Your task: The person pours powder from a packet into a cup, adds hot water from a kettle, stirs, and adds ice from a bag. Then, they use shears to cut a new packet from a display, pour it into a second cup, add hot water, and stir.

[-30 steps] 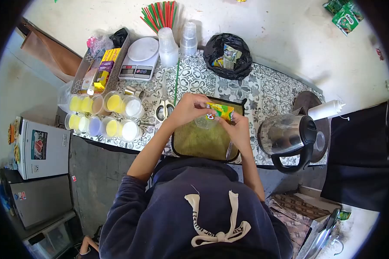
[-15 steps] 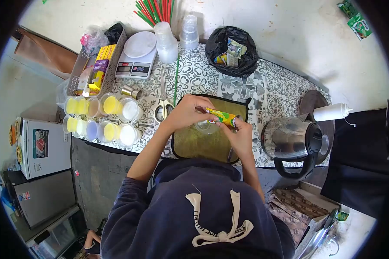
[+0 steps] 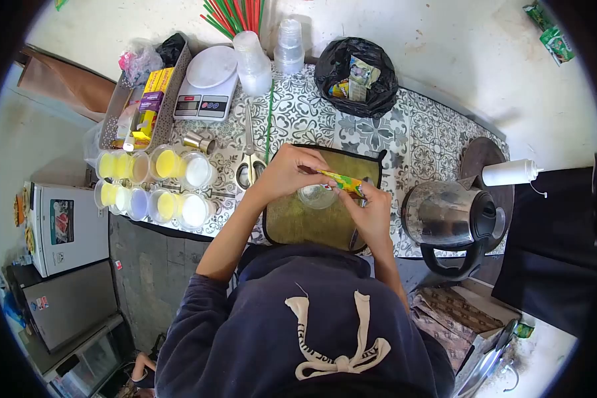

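Note:
A yellow and green sachet [image 3: 346,182] is stretched between my two hands, tilted over a clear plastic cup [image 3: 316,197]. My left hand [image 3: 290,172] pinches the sachet's left end, fingers closed. The other end is gripped by my right hand [image 3: 369,207], thumb and fingers closed on it. Below them the cup stands on an olive mat [image 3: 298,226] with a black border. Its contents are hard to make out. Just left of my left hand lie scissors [image 3: 249,162] with pale handles.
Several cups of yellow, white and lilac powder [image 3: 168,205] stand at left. Behind are a basket [image 3: 172,99] of boxes, a kitchen scale [image 3: 206,89], stacked cups [image 3: 253,66] and a black bag [image 3: 325,73] holding wrappers. An electric kettle [image 3: 438,209] and white squeeze bottle [image 3: 511,172] are at right.
The sachet has turned slightly in my fingers, its face now angled more toward the cup. More of the cup shows beneath. Both hands stay in nearly the same place.

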A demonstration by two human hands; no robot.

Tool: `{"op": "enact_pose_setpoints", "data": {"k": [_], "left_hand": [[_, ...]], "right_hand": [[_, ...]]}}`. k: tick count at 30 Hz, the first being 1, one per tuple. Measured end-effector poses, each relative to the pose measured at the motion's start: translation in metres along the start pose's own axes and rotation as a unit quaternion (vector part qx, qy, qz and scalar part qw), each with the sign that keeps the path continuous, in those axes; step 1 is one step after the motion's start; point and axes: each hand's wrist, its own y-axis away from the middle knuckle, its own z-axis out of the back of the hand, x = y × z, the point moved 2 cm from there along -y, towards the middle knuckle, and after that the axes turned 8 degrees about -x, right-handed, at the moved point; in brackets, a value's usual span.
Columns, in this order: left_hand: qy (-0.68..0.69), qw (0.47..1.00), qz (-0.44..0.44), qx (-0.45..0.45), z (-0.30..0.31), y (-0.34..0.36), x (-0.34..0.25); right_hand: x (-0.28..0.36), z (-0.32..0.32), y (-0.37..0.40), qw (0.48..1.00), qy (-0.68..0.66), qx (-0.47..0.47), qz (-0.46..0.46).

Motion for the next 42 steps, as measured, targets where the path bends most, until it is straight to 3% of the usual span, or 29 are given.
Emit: {"op": "enact_pose_setpoints", "data": {"k": [17, 42], "left_hand": [[-0.001, 0.999, -0.043, -0.004, -0.008, 0.002, -0.003], [-0.015, 0.999, -0.001, -0.035, 0.005, 0.014, -0.006]], "right_hand": [[0.012, 0.008, 0.008, 0.999, -0.014, -0.033, -0.013], [0.008, -0.008, 0.009, 1.000, -0.020, -0.012, 0.009]]}}
